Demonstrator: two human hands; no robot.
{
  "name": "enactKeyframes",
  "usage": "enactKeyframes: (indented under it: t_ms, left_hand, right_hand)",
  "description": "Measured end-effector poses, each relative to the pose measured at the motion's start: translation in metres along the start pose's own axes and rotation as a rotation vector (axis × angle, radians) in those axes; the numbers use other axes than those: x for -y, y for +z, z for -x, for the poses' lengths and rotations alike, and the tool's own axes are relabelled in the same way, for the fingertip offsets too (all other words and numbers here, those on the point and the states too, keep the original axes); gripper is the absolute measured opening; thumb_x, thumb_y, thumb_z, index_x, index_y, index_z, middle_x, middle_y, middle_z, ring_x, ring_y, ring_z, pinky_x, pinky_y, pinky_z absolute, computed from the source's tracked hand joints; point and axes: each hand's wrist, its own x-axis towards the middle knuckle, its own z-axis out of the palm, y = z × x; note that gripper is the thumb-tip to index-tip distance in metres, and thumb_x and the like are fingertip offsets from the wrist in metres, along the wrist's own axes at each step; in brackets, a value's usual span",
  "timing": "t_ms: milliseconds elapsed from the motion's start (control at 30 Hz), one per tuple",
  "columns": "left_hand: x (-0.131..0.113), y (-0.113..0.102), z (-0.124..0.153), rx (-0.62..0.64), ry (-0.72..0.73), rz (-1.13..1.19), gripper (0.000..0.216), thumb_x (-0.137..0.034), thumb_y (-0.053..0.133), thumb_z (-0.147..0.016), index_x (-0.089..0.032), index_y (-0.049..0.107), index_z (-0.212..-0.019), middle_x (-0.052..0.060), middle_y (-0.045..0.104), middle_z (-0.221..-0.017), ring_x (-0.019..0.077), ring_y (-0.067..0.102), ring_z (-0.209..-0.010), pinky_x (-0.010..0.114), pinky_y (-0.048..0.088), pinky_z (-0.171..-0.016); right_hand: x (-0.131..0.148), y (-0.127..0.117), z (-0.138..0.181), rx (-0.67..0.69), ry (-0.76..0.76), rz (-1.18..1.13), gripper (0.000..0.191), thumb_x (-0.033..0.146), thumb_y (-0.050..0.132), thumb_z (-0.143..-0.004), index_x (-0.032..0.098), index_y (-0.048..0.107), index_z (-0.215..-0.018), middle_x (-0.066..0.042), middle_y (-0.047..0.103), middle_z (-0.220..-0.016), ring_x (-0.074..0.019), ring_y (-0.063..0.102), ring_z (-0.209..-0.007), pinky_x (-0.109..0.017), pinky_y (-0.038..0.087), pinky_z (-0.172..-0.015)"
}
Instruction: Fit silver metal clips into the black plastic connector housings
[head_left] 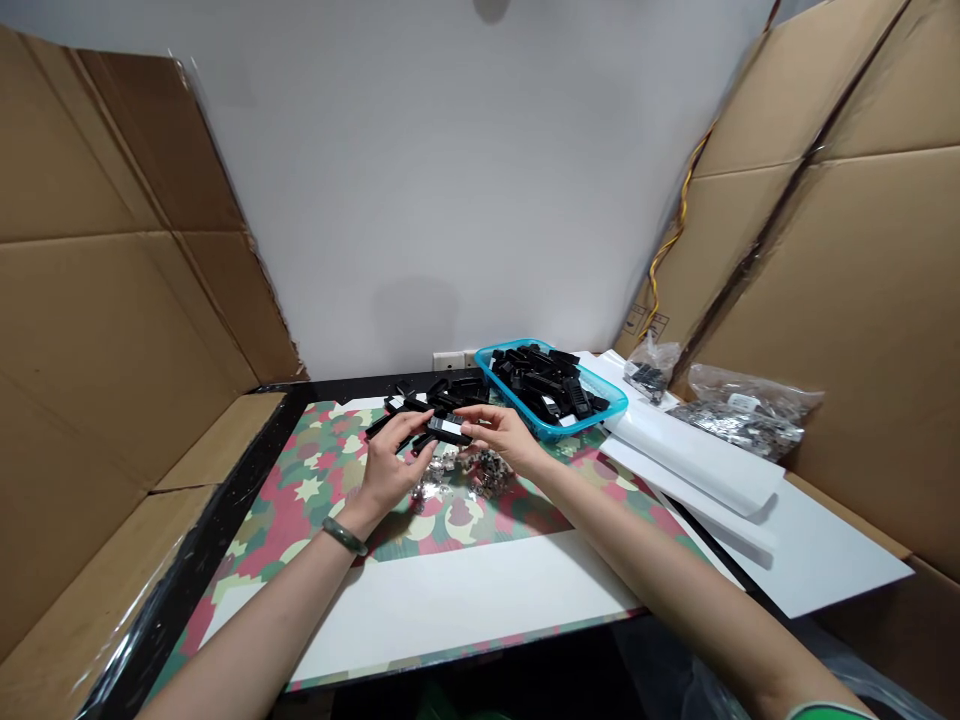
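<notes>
Between my two hands is a small black plastic piece (448, 428) with a white label, held a little above the patterned mat (307, 490). My left hand (390, 465) grips its left end with thumb and fingers. At the right end, my right hand (501, 436) has it between thumb and fingertips. Behind the hands lies a loose pile of similar black pieces (461, 388). Just below the hands, small shiny metal parts (489, 472) are heaped on the mat, partly hidden by the left hand.
A blue basket (556, 431) full of black pieces stands behind my right hand. Further right are white sheets (825, 540), a rolled sheet (697, 455) and clear bags of small parts (739, 425). Cardboard walls (97, 330) flank the table; a socket (448, 361) is behind.
</notes>
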Motion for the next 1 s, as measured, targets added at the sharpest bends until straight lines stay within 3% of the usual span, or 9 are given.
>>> enactKeyframes:
  t_ms: [133, 267, 500, 733, 800, 900, 1000]
  left_hand:
    - [-0.001, 0.004, 0.003, -0.008, -0.147, 0.158, 0.033, -0.027, 0.070, -0.083, -0.020, 0.070, -0.114, 0.008, 0.070, -0.103, 0.0191, 0.067, -0.091, 0.034, 0.058, -0.084]
    - [-0.003, 0.006, 0.004, -0.011, -0.231, 0.206, 0.040, -0.028, 0.072, -0.080, -0.020, 0.068, -0.119, 0.009, 0.071, -0.104, 0.0200, 0.068, -0.092, 0.037, 0.058, -0.088]
    - [-0.007, 0.004, 0.002, -0.020, -0.164, 0.130, 0.023, -0.027, 0.072, -0.082, -0.020, 0.074, -0.103, 0.008, 0.072, -0.099, 0.0205, 0.068, -0.090, 0.034, 0.058, -0.081]
    - [-0.008, 0.005, 0.001, -0.047, -0.132, 0.146, 0.017, -0.028, 0.074, -0.080, -0.020, 0.075, -0.094, 0.007, 0.071, -0.094, 0.0195, 0.067, -0.087, 0.032, 0.057, -0.077]
    - [-0.008, 0.005, 0.000, -0.044, -0.196, 0.204, 0.020, -0.032, 0.076, -0.078, -0.020, 0.076, -0.093, 0.008, 0.073, -0.097, 0.0204, 0.068, -0.089, 0.032, 0.058, -0.076]
    - [-0.006, 0.005, -0.002, -0.005, -0.403, 0.335, 0.033, -0.039, 0.079, -0.073, -0.019, 0.076, -0.099, 0.011, 0.075, -0.106, 0.0227, 0.070, -0.090, 0.033, 0.060, -0.072]
    - [0.000, 0.005, -0.002, 0.043, -0.640, 0.464, 0.047, -0.044, 0.082, -0.068, -0.017, 0.075, -0.106, 0.012, 0.076, -0.103, 0.0233, 0.072, -0.083, 0.034, 0.060, -0.068]
  right_hand:
    - [-0.001, 0.003, 0.012, -0.078, 0.047, -0.101, 0.040, 0.037, 0.086, -0.065, 0.019, 0.074, -0.098, -0.005, 0.071, -0.094, -0.0184, 0.069, -0.080, -0.034, 0.060, -0.074]
    - [0.001, 0.003, 0.018, -0.056, 0.108, -0.160, 0.040, 0.037, 0.086, -0.065, 0.019, 0.073, -0.099, -0.006, 0.072, -0.098, -0.0209, 0.072, -0.074, -0.033, 0.060, -0.061]
    - [0.006, 0.001, 0.020, -0.049, 0.108, -0.130, 0.040, 0.036, 0.086, -0.066, 0.017, 0.073, -0.099, -0.006, 0.073, -0.090, -0.0184, 0.071, -0.066, -0.031, 0.060, -0.059]
    - [0.006, -0.007, 0.015, -0.016, 0.141, -0.139, 0.041, 0.035, 0.087, -0.062, 0.014, 0.075, -0.095, -0.007, 0.074, -0.086, -0.0176, 0.070, -0.069, -0.035, 0.060, -0.068]
    - [0.004, -0.007, 0.014, -0.038, 0.108, -0.115, 0.040, 0.035, 0.088, -0.060, 0.015, 0.075, -0.092, -0.005, 0.073, -0.083, -0.0172, 0.069, -0.068, -0.035, 0.059, -0.070]
    - [0.006, -0.003, 0.017, -0.111, -0.073, 0.006, 0.035, 0.032, 0.088, -0.059, 0.017, 0.076, -0.089, -0.004, 0.072, -0.085, -0.0172, 0.067, -0.074, -0.033, 0.057, -0.072]
    - [0.008, 0.001, 0.022, -0.082, -0.244, 0.208, 0.026, 0.033, 0.082, -0.070, 0.019, 0.076, -0.090, -0.006, 0.070, -0.092, -0.0200, 0.066, -0.086, -0.033, 0.056, -0.075]
